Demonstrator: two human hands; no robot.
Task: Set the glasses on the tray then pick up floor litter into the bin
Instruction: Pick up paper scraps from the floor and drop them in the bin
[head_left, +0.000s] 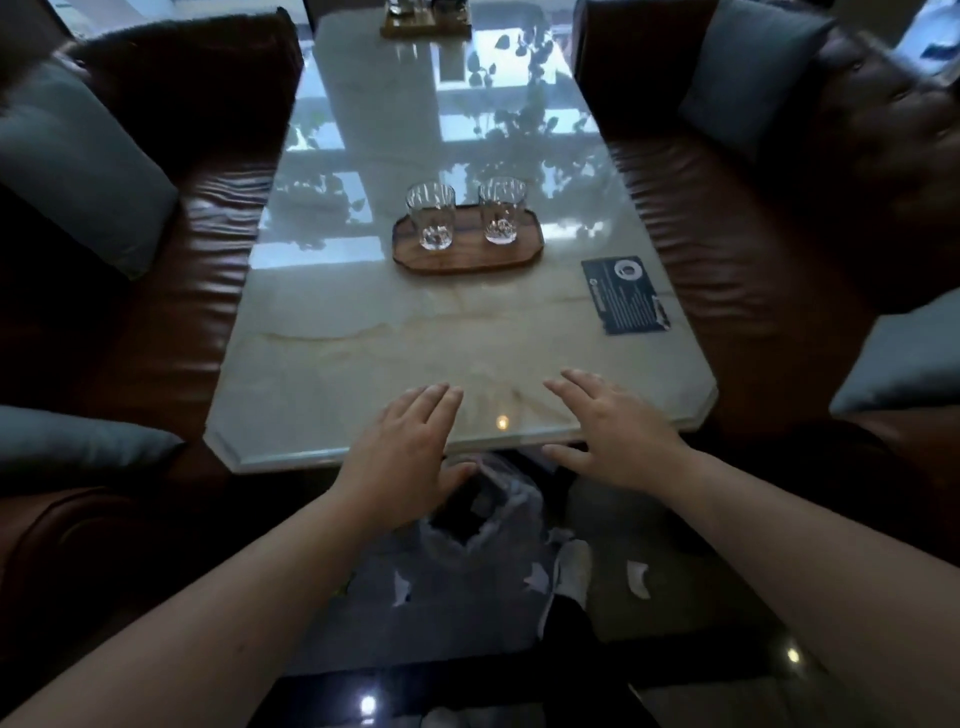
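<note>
**Both glasses on the tray, both hands empty over the table's near edge**

Two clear, ribbed drinking glasses, one on the left (430, 216) and one on the right (501, 210), stand upright side by side on the oval brown wooden tray (467, 262), which sits in the middle of the glossy pale marble table (363, 353). They stand apart from each other.

The left hand (402, 447) and the right hand (618, 426) are stretched out palm down with fingers spread flat, holding nothing, over the table's near edge. The tray and glasses lie well beyond both sets of fingertips, further up the table.

Below the hands, on the dark floor, stands a bin lined with a crumpled translucent plastic bag (498, 514); the left thumb overlaps its rim in the view. White scraps of torn paper litter lie near it: one to its left (401, 587), one to its right (537, 577), another further right (638, 579).

A dark blue printed card (626, 295) lies on the table's right side. Brown leather sofas (171, 270) with grey cushions (78, 166) flank the table.
</note>
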